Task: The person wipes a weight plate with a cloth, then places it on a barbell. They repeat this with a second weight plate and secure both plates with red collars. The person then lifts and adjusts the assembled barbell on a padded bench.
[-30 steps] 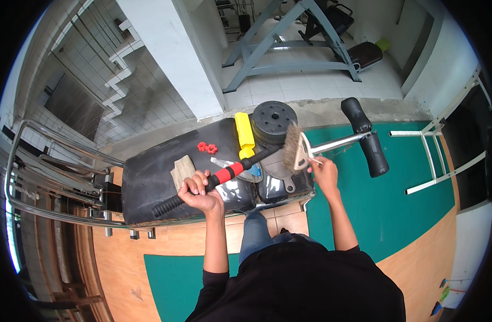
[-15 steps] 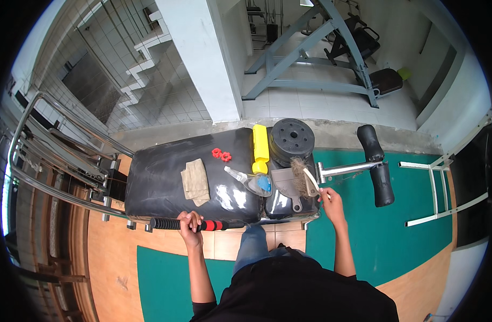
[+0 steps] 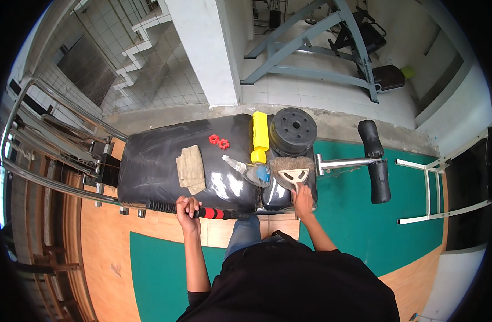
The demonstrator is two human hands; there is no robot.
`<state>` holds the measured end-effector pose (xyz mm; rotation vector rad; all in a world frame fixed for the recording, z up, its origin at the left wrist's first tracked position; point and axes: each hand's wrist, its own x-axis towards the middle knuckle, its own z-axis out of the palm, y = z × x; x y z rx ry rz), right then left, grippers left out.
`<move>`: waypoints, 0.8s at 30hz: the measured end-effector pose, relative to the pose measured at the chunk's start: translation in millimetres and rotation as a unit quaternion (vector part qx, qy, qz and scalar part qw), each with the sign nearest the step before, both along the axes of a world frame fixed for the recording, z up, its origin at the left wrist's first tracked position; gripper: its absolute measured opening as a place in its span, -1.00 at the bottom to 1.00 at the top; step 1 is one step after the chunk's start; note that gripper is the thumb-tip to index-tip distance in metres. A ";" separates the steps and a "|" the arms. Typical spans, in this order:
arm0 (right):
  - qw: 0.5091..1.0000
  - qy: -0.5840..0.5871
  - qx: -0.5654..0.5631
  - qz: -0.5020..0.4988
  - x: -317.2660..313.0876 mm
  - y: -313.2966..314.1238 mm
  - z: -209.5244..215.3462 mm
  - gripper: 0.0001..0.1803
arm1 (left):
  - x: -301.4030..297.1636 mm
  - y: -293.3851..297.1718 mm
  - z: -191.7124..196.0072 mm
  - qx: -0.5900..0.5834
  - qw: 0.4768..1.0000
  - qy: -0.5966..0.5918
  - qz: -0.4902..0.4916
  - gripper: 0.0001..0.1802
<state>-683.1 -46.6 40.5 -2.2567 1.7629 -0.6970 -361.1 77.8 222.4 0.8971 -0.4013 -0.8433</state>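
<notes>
Gym bench [image 3: 149, 161] below: both hands clenched, left [image 3: 188, 206] gripping bar [image 3: 203, 211], right [image 3: 302, 196] holding brush [image 3: 292, 170] (bristles up).

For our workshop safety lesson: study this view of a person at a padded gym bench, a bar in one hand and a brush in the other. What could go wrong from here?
1. The left hand grips the long bar near its middle at the bench edge; swinging it might hit the leg below.
2. The brush in the right hand sits close to the spray bottle; a sweep could knock it over.
3. The two red collars lie loose and may roll off.
</notes>
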 end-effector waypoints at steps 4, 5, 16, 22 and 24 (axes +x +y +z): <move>0.998 0.056 0.005 -0.016 8.2 -1.7 -17.8 -0.51 | -0.7 -5.9 1.9 0.007 1.000 -0.003 -0.006 -0.66; 0.998 0.066 0.003 -0.022 10.1 -2.9 -19.1 -0.50 | -0.5 -6.5 1.1 0.007 1.000 -0.006 -0.007 -0.66; 1.000 0.017 0.003 -0.016 12.4 -7.1 -8.8 -0.36 | -6.1 2.5 9.7 -0.014 0.995 0.090 0.042 -0.65; 0.975 -0.170 0.061 0.132 41.4 17.6 34.5 -0.45 | -10.6 32.8 6.9 -0.019 0.986 0.153 0.069 -0.61; 0.916 -0.277 0.135 0.257 60.7 34.0 52.8 -0.55 | -12.9 43.4 3.2 -0.010 0.978 0.190 0.084 -0.62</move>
